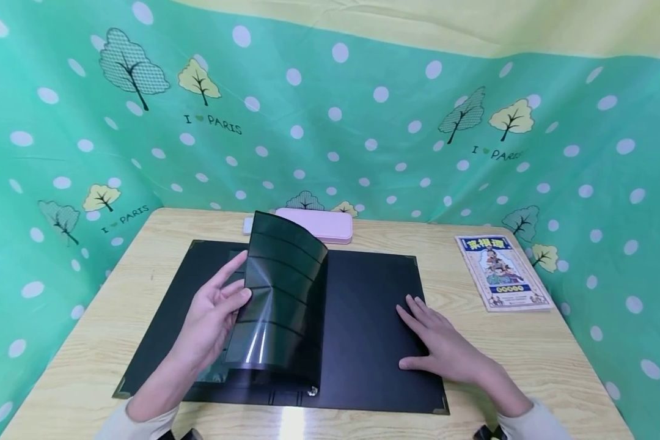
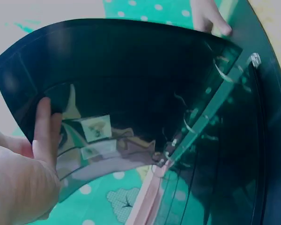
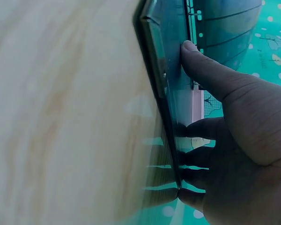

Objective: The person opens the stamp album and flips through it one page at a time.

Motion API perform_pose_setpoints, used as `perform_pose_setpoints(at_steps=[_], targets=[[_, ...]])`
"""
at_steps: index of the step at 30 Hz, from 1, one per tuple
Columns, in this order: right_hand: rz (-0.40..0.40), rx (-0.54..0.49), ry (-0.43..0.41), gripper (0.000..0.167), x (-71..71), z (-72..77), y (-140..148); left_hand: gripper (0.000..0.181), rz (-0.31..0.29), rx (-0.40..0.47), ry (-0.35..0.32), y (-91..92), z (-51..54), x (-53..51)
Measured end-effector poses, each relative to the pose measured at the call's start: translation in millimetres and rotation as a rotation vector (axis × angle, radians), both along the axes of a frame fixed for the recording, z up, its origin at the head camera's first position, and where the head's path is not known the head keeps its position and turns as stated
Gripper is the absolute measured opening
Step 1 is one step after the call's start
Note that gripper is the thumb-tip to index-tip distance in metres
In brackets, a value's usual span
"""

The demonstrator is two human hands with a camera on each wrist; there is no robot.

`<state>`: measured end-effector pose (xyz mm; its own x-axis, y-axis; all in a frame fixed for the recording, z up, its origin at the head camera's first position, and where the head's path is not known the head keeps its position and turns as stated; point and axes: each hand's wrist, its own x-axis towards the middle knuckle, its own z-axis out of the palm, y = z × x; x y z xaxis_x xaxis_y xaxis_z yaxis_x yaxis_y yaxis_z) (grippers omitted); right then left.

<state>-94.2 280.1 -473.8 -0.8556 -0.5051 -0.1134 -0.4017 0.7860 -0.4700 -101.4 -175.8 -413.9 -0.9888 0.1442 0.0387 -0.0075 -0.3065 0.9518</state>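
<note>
An open black ring-bound album [image 1: 368, 305] with metal-tipped corners lies on the wooden table. Between thumb and fingers, my left hand [image 1: 209, 321] pinches the outer edge of the raised glossy black pocket pages [image 1: 286, 275], which curve up from the rings; how many pages are held I cannot tell. The left wrist view shows two fingers [image 2: 44, 126] against the far face of the pages. My right hand [image 1: 445, 342] rests with spread fingers on the album's right cover, near its outer edge. In the right wrist view, its thumb [image 3: 206, 70] lies over the cover.
Behind the album sits a pink case [image 1: 321, 225], with a small pale object [image 1: 247, 225] at its left. A booklet with an illustrated cover [image 1: 503, 272] lies at the back right of the table [image 1: 110, 318]. A green dotted cloth [image 1: 363, 122] hangs around the table.
</note>
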Motion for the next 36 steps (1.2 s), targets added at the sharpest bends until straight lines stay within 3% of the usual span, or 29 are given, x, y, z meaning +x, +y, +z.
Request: perform_pose_setpoints(at_steps=[3, 7, 13, 17, 20, 24, 30, 36], targets=[[0.003, 0.001, 0.004, 0.103, -1.6, -0.8, -1.0, 0.068, 0.009, 0.047, 0.042, -4.2, 3.2, -1.4], [-0.002, 0.011, 0.006, 0.102, -1.4, 0.5, -1.5, 0.062, 0.059, -0.086, 0.091, -14.9, 12.7, -0.6], [-0.01, 0.015, 0.004, 0.102, 0.7, 3.2, -1.6, 0.056, 0.135, -0.32, 0.005, -40.8, 14.7, -2.3], [-0.009, 0.016, 0.005, 0.103, 0.9, 3.1, -2.4, 0.056, 0.174, -0.595, -0.003, -60.8, 5.6, -7.3], [-0.011, 0.012, 0.003, 0.103, 1.0, 2.6, -2.3, 0.057, 0.168, -0.763, -0.011, -70.4, -4.8, -9.9], [-0.013, 0.015, 0.011, 0.103, 0.8, 1.2, -1.8, 0.057, 0.13, -0.879, -0.051, -78.0, -19.7, -12.3], [-0.014, 0.014, 0.009, 0.103, 0.6, -0.3, -1.6, 0.058, 0.089, -0.963, -0.085, -81.5, -38.6, -15.0], [-0.015, 0.011, -0.001, 0.103, 0.7, 0.0, -1.9, 0.057, 0.086, -1.084, 0.001, -77.9, -50.6, -14.8]])
